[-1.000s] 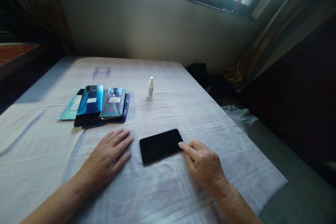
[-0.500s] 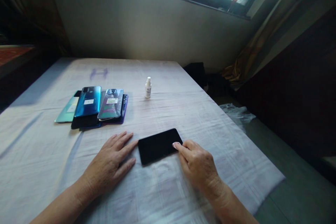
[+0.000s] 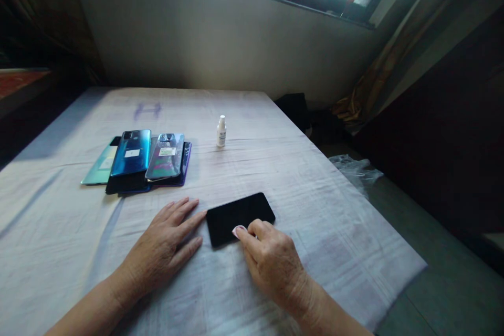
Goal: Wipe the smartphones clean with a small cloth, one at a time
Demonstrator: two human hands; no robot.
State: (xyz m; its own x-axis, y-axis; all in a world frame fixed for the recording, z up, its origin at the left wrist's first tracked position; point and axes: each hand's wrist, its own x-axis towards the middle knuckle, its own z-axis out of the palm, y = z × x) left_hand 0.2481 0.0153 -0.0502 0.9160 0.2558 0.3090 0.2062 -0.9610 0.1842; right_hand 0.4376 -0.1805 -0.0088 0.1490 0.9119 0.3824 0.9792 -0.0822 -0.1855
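Note:
A black smartphone (image 3: 236,215) lies screen up on the white cloth in front of me, slightly slanted. My left hand (image 3: 169,239) rests flat on the cloth with fingers spread, its index fingertip at the phone's left edge. With fingers closed, my right hand (image 3: 273,257) pinches a small white cloth or wipe (image 3: 238,230) and presses it on the lower middle of the screen. Most of the wipe is hidden under the fingers. Beyond the phone stands a small white bottle (image 3: 221,132), upright and capped.
Several phones lie stacked at left, among them a blue phone (image 3: 132,153), a silvery phone (image 3: 165,157) and a pale green one (image 3: 100,165). The table's right edge drops to a floor where a clear plastic bag (image 3: 356,168) lies. A wall and window are behind.
My right hand has slid left and slightly down across the screen with the wipe, from near the right end to the lower middle. The left hand and phone stay put.

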